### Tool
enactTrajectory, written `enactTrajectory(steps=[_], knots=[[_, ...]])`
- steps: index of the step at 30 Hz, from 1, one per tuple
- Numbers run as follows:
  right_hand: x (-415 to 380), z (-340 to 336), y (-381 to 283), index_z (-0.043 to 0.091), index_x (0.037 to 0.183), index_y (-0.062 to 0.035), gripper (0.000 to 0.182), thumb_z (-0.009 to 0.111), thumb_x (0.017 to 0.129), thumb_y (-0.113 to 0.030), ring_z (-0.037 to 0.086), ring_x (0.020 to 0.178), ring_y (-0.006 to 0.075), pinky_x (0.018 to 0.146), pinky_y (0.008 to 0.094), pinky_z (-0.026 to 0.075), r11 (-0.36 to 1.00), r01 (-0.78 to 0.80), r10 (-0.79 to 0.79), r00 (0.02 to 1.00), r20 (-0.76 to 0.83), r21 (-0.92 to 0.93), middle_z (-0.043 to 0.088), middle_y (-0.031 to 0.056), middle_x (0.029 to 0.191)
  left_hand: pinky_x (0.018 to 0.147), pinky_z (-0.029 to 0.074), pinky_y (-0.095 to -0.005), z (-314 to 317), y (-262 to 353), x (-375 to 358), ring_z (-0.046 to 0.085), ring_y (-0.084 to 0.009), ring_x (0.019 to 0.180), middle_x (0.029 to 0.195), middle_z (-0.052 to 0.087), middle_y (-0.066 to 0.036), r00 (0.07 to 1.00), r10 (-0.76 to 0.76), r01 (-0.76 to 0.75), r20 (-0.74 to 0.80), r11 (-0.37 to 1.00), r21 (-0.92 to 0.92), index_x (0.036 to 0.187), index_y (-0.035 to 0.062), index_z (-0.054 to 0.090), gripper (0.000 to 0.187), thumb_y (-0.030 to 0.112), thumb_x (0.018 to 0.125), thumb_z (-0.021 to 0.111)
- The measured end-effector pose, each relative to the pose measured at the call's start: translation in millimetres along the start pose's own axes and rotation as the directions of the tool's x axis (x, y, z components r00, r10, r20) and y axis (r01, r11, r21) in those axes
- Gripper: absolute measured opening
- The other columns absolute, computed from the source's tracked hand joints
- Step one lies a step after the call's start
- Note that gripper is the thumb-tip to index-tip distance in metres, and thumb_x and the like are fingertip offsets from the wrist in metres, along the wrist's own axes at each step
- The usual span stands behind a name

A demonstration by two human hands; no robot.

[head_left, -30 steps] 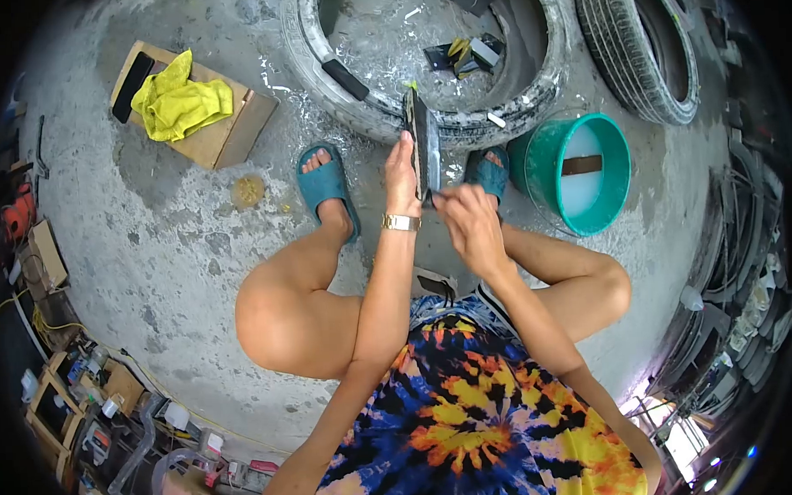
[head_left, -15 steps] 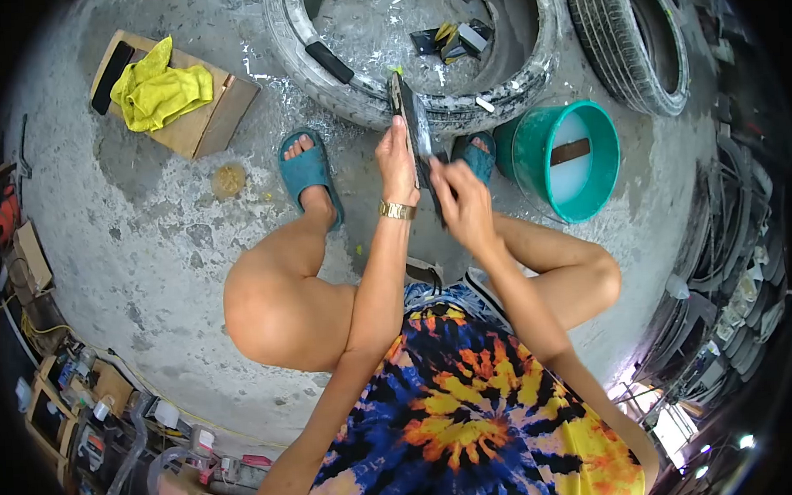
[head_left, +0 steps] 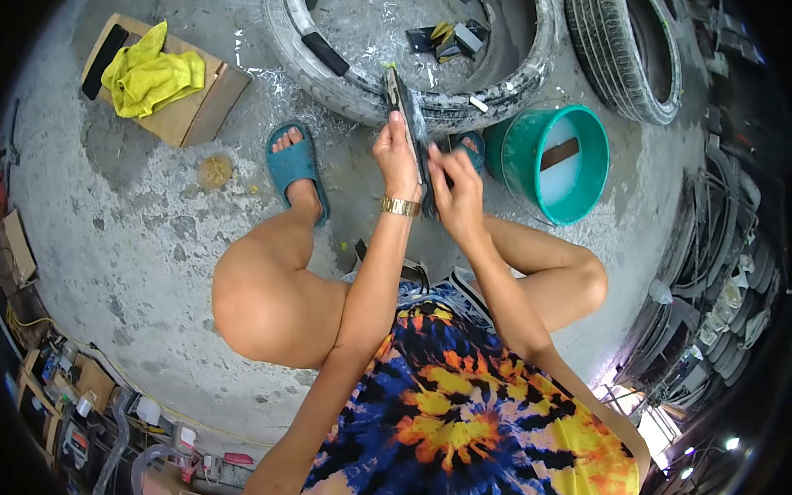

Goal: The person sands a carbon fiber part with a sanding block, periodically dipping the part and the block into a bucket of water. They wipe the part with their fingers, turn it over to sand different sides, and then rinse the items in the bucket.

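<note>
My left hand [head_left: 397, 167], with a gold watch at the wrist, is closed around a long, narrow dark part [head_left: 420, 129] with whitish wet smears. The part stands lengthwise between my feet, its far end over the rim of a tire [head_left: 321, 97] lying flat. My right hand [head_left: 458, 191] is at the part's right side, its fingers curled in and the tips blurred. Whatever is pinched in those fingers is hidden.
A green bucket [head_left: 599, 175] of cloudy liquid, a brown strip [head_left: 558, 154] in it, stands right. Another tire [head_left: 612, 57] lies behind. Left is a cardboard box [head_left: 209, 101] with a yellow cloth [head_left: 159, 77]. Small blocks [head_left: 467, 38] lie inside the near tire.
My right hand has shifted slightly forward along the dark part. My left hand keeps its hold. The whole view has moved a little.
</note>
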State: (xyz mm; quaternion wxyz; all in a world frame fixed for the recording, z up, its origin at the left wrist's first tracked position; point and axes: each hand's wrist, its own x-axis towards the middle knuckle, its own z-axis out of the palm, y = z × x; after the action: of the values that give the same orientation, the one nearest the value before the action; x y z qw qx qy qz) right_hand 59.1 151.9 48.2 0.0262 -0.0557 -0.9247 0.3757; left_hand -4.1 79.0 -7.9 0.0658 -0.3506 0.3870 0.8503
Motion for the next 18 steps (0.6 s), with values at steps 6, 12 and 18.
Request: enactTrajectory(steps=[6,12,18], knots=[[28,4,1,0.065,0.108,0.0018,0.022,0.061,0.086,0.001,0.055,0.07,0.0259,0.067,0.0322,0.044,0.999,0.042,-0.042,0.999,-0.011,-0.024,0.055,0.0145,0.078,0.053,0.033,-0.0209,-6,-4,1,0.038,-0.0005,0.062,0.068,0.045,0.009,0.998,-0.003,0.004,0.064,1.0,-0.016,0.073,0.0093,0.056,0.037,0.034,0.1,0.05],[19,7,7,0.064,0.112,0.0009,0.025,0.06,0.087,-0.004,0.056,0.071,0.0314,0.064,0.0378,0.045,0.998,0.038,-0.037,0.999,-0.015,0.042,0.056,0.0171,0.083,0.052,0.034,-0.0225,0,7,-5,0.038,-0.001,0.06,0.067,0.045,0.01,0.999,-0.03,0.03,0.022,1.0,-0.007,0.074,0.0082,0.057,0.036,0.031,0.1,0.05],[-1,10,-2,0.064,0.106,0.0032,0.02,0.06,0.087,-0.003,0.055,0.074,0.0361,0.065,0.0396,0.044,0.997,-0.012,0.017,0.998,-0.061,0.077,0.055,0.0199,0.084,0.054,0.039,-0.0216,-4,1,8,0.046,-0.0017,0.062,0.072,0.055,0.007,0.997,-0.056,0.054,-0.046,0.997,-0.048,0.082,0.0062,0.062,0.036,0.035,0.1,0.049]])
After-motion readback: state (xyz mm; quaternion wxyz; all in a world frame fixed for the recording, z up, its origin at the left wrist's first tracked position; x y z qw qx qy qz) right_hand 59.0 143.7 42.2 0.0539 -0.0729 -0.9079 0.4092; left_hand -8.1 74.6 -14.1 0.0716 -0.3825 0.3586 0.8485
